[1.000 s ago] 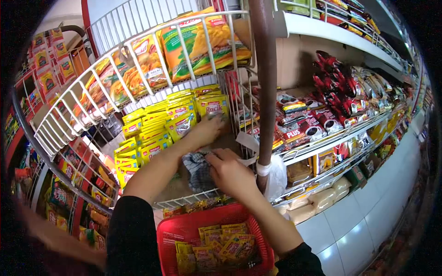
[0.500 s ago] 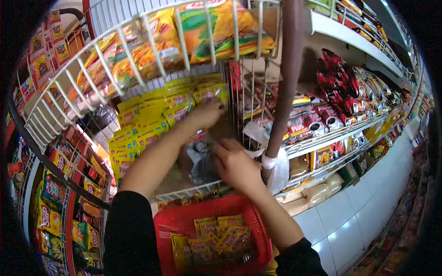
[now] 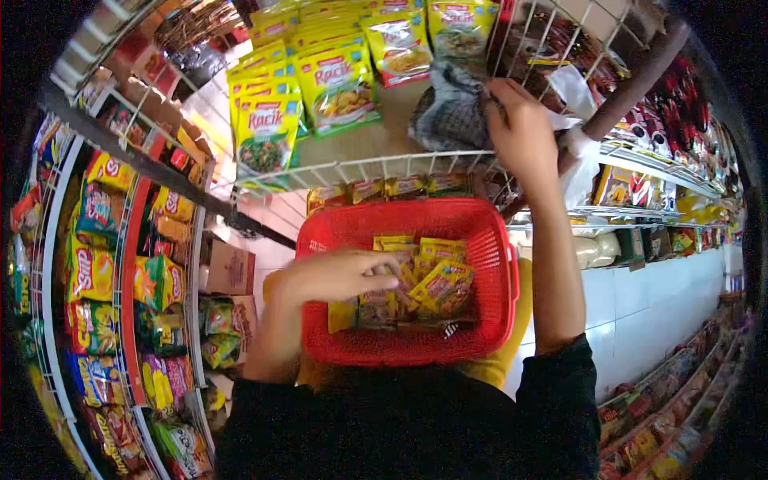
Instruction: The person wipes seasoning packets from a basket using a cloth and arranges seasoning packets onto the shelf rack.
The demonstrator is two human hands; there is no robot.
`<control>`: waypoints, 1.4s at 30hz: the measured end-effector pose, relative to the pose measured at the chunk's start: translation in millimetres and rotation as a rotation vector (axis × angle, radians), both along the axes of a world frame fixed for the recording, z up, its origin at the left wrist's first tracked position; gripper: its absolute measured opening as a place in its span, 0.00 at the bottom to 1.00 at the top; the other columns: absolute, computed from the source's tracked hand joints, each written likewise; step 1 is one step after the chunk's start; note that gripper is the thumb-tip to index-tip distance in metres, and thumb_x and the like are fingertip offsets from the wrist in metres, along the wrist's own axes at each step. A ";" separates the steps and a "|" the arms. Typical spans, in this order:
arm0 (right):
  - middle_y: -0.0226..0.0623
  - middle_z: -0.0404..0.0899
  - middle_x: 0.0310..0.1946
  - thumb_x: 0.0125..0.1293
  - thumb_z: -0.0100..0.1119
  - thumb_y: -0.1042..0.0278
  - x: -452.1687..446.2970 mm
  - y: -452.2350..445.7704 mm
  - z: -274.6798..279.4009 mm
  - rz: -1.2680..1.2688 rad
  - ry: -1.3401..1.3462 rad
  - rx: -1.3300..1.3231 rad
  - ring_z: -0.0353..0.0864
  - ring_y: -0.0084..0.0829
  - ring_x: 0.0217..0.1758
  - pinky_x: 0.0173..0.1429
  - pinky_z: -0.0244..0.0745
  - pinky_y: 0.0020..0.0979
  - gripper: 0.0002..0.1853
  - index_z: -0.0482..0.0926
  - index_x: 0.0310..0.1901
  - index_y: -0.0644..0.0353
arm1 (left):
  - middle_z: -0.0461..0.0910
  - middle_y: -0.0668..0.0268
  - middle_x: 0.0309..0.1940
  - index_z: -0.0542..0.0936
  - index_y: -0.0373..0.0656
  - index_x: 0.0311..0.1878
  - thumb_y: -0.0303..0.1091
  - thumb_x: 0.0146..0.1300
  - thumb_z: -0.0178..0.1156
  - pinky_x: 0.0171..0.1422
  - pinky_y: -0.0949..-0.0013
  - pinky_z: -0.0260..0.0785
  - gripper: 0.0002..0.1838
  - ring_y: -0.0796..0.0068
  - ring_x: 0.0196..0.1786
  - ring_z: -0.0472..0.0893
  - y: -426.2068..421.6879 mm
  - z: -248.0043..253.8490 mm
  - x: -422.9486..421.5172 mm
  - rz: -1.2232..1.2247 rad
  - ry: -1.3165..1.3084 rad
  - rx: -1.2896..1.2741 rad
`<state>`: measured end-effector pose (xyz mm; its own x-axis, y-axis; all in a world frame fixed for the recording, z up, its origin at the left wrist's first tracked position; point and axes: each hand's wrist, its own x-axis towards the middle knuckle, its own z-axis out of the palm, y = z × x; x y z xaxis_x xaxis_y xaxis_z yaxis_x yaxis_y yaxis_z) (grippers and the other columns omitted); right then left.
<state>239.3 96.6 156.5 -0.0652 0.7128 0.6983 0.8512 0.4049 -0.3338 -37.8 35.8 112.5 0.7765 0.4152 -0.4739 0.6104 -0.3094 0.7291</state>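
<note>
A red plastic basket (image 3: 500, 336) sits at my lap with several yellow seasoning sachets (image 3: 442, 290) loose inside. Above these sachets is my left hand (image 3: 344, 276), its fingers stretched to the right, slightly blurred, and holding nothing that I can see. My right hand (image 3: 524, 132) is at the right end of the wire shelf (image 3: 368, 170), fingers curled on the edge of a crumpled grey patterned cloth (image 3: 452, 112). Left of the cloth, yellow-green Racik packets (image 3: 334, 88) stand in rows on the shelf.
Snack packs (image 3: 94, 272) fill the racks at the left. A dark post (image 3: 632, 84) with a white plastic bag (image 3: 582, 164) tied to it rises beside my right hand. More packaged goods (image 3: 628, 186) line the shelves at the right, above white tiles (image 3: 640, 296).
The view has tilted down. My left hand has come from the packets on the shelf to above the basket. My right hand and the grey cloth are now at the shelf's right end.
</note>
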 end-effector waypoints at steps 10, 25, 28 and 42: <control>0.51 0.75 0.45 0.57 0.53 0.73 -1.6 0.1 2.8 -0.025 -0.033 -0.022 0.74 0.50 0.49 0.53 0.69 0.36 0.13 0.75 0.45 0.66 | 0.73 0.53 0.53 0.68 0.41 0.57 0.36 0.56 0.55 0.54 0.61 0.66 0.24 0.58 0.52 0.74 18.8 -314.0 -20.6 0.105 0.378 0.095; 0.40 0.75 0.36 0.50 0.54 0.72 -59.4 -49.9 56.2 -0.052 -0.534 0.256 0.76 0.38 0.40 0.44 0.72 0.34 0.10 0.76 0.36 0.61 | 0.80 0.55 0.37 0.70 0.37 0.55 0.35 0.51 0.60 0.41 0.60 0.72 0.26 0.63 0.38 0.79 9.8 -308.5 -14.4 0.043 0.004 0.311; 0.34 0.77 0.29 0.48 0.56 0.68 -127.8 -120.2 108.9 -0.273 -0.720 -0.034 0.76 0.32 0.38 0.37 0.72 0.31 0.07 0.80 0.30 0.57 | 0.80 0.55 0.37 0.70 0.37 0.55 0.34 0.51 0.60 0.41 0.60 0.71 0.26 0.62 0.38 0.79 -14.9 -205.2 -4.5 0.043 0.072 0.369; 0.35 0.76 0.26 0.48 0.55 0.67 -260.5 -204.5 158.6 0.515 -0.678 -0.104 0.76 0.31 0.37 0.35 0.71 0.31 0.06 0.80 0.26 0.56 | 0.79 0.54 0.37 0.71 0.39 0.53 0.33 0.50 0.60 0.42 0.60 0.71 0.25 0.62 0.38 0.78 -150.3 111.8 -29.4 1.035 -0.116 1.244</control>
<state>-21.2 -107.9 315.0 -0.7783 0.5378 0.3241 0.5986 0.7913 0.1243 -67.2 -114.5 224.3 -0.0582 0.8165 0.5743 0.8839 -0.2253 0.4098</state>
